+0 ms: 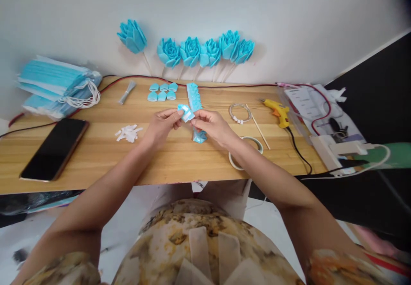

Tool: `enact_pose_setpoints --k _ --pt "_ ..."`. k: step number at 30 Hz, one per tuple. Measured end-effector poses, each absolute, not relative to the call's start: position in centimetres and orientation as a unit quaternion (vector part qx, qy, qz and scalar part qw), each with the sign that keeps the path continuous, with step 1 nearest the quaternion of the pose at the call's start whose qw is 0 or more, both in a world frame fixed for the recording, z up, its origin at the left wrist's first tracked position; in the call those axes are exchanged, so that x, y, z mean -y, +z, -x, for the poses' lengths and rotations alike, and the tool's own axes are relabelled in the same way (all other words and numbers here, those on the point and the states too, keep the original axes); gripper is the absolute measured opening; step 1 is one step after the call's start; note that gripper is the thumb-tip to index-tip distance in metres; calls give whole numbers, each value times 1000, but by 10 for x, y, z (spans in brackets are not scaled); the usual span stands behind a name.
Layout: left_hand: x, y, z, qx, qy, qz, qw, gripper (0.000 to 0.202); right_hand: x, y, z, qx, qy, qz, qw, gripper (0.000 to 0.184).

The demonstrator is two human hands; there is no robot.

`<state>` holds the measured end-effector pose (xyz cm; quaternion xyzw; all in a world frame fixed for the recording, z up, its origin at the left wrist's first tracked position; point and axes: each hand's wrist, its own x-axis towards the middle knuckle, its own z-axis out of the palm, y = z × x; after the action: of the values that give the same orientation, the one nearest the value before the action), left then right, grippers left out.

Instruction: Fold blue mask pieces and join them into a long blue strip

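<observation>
Between my hands is a small folded blue petal piece [185, 112] with white patches on it. My left hand [164, 124] pinches its left side between thumb and fingers. The fingers of my right hand [212, 124] are closed at its lower right edge, pinching it there. Just behind my hands runs a row of overlapping blue petals [193, 94], and another blue petal [199, 136] lies below my right hand. Several finished-looking cupped blue petals [162, 92] are laid out behind my left hand. White paper strips [128, 133] lie in a small heap left of it.
Blue fabric flowers [190, 51] on sticks lean at the wall. Face masks [58, 83] and a phone [56, 149] lie left. Right are a wire coil [240, 112], a thin stick [258, 126], a tape roll [258, 142], a yellow glue gun [278, 112] and a power strip [327, 154].
</observation>
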<state>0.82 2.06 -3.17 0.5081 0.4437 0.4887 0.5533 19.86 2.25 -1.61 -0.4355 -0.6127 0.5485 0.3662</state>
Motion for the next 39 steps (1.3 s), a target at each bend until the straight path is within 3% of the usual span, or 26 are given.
enact_pose_setpoints --k 5,11,16,20,23,30,33,36,39 --pt "-17 -25 -9 -460 429 -576 522 40 -32 -13 -214 648 495 441 375 26" --pt "-13 -23 -9 -464 358 -641 496 36 -40 -7 -220 716 486 405 296 24" --pt "-18 -27 -6 -454 399 -624 495 44 -41 -17 -220 685 539 381 308 21" --pt "-19 -25 -6 -454 401 -616 503 52 -38 -24 -218 643 552 388 364 22" --pt "-19 -27 -7 -471 374 -615 510 44 -35 -27 -219 626 555 390 385 23" --pt "-18 -32 -10 -475 363 -615 515 37 -30 -29 -226 681 512 409 326 23" --pt "-19 -32 -10 -459 391 -614 509 34 -29 -29 -224 680 506 410 337 23" --pt "-20 -35 -10 -464 460 -611 447 26 -28 -28 -221 662 499 414 377 23" --pt "-17 -37 -12 -476 554 -607 313 15 -26 -28 -218 650 459 436 420 23"
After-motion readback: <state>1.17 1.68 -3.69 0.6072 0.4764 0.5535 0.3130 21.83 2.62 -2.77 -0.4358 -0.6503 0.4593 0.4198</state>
